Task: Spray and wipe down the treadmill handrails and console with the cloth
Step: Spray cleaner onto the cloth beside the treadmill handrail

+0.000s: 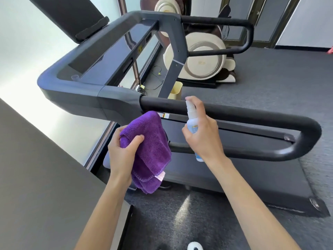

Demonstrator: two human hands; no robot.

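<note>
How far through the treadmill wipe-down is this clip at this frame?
Early. Nothing looks wiped yet. In hand: the right hand aims the spray bottle at the near handrail, while the left hand holds the bunched purple cloth below it. Left: wiping this rail, the far handrail and the console.

Two bare forearms, no sleeves, left hand (pixel 122 154) and right hand (pixel 203 134) ungloved, no rings

The purple cloth (pixel 149 147) is fluffy microfibre with stitched edges. The near handrail (pixel 234 114) wears matt black foam, slightly rough. The console (pixel 115 56) has a glossy dark panel in smooth matt grey plastic. The spray bottle (pixel 192 123) is translucent white plastic. The floor carpet (pixel 270 78) is coarse grey.
</note>
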